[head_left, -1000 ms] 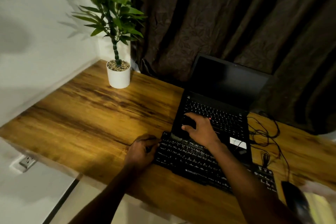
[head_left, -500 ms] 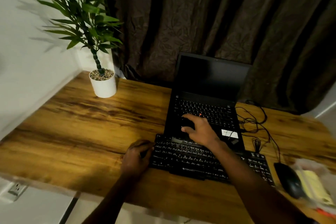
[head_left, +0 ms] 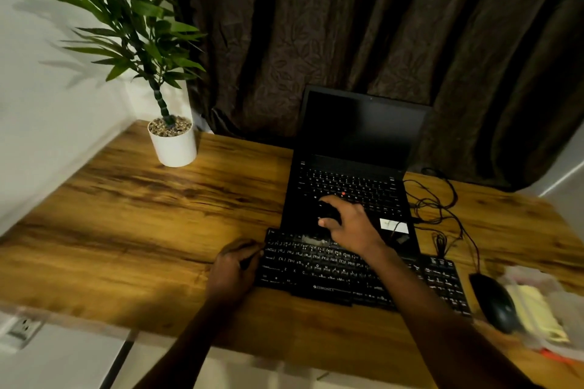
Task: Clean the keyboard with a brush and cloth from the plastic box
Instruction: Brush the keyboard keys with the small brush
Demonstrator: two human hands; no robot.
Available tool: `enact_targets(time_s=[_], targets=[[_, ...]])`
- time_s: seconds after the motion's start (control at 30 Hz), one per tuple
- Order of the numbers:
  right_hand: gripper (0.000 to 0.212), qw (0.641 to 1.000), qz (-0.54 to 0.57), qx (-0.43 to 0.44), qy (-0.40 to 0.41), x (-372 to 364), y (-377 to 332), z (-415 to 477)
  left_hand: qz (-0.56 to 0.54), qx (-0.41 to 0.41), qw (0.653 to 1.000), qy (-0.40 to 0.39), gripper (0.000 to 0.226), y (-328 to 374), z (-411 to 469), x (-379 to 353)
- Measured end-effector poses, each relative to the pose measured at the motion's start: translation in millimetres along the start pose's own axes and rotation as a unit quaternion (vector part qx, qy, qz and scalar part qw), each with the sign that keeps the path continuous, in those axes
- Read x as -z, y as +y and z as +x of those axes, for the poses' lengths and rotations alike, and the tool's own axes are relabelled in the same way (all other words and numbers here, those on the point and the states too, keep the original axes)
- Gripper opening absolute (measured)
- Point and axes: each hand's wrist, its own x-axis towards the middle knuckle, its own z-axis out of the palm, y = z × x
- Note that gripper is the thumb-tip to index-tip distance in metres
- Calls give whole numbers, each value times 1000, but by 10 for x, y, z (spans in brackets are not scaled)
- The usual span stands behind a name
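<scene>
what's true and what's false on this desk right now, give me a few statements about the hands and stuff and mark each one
1. The laptop is open with a dark screen. True.
2. The potted plant stands to the right of the laptop. False: it stands to the left, at the desk's back corner.
3. The mouse lies just right of the keyboard. True.
4. The right hand rests on the mouse. False: it is over the laptop's palm rest, holding a dark object.
5. The left hand is at the keyboard's left end. True.
</scene>
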Motion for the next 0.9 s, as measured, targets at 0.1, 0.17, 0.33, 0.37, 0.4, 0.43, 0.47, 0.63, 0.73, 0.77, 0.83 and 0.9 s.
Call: enact_targets(time_s=[0.1,0.17,0.33,0.37,0.4,0.43,0.47,0.63,0.73,0.77,0.83,0.9], targets=[[42,1000,-20,-3,-6,130,115,-45,1,6,1000,0,30,19,-4,5],[41,999,-36,0,-6,234,222,-91,-2,25,1000,1,27,20,0,1],[36,999,-33,12,14,296,260,-166,1,31,1000,2,35,-14,-6,-19],[36,999,-22,16,18,267,227,-168,1,29,1000,3,35,-20,-4,-19],[35,1000,-11,17,20,231,201,-161,-3,25,1000,2,34,-27,-3,-21],[35,1000,1,17,22,197,184,-155,-8,22,1000,2,33,-24,0,-20],[35,1000,10,17,23,174,176,-149,-12,20,1000,2,32,-12,1,-16],[39,1000,-22,-9,6,331,312,-206,-29,16,999,-2,27,-4,-4,-19],[41,998,-58,-13,13,473,427,-286,-35,17,999,-3,27,-30,-6,-26],[41,998,-63,-10,19,500,444,-310,-35,16,999,-4,27,-34,-6,-27],[41,997,-70,-9,23,490,439,-324,-36,15,999,-8,27,-41,-9,-21],[40,998,-64,-6,23,428,366,-316,-37,14,999,-14,29,-42,-9,-11]])
